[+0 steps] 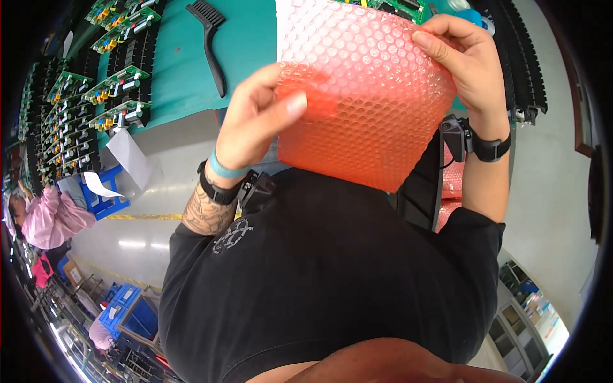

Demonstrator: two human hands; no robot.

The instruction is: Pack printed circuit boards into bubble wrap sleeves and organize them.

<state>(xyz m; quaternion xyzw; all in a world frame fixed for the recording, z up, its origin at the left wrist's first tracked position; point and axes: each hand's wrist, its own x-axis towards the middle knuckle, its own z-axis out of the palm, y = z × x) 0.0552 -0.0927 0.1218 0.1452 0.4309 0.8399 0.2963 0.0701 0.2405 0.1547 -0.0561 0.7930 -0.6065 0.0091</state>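
Observation:
A pink-red bubble-wrap bag (370, 108) is held up in front of my chest, over the edge of the green bench mat (179, 70). My left hand (258, 118) pinches its left edge, thumb pressed across the front. My right hand (463, 60) grips the bag's upper right corner with curled fingers. The bag hides most of a green circuit board (402, 7) that peeks out above its top edge. Both wrists carry dark bands with small black devices.
A black brush (211, 38) lies on the mat to the left. Racks of green circuit boards (115, 83) stand in black slotted holders at the far left; another black rack (527, 70) runs along the right. Blue bins (105, 191) and a person in pink (48, 217) are lower left.

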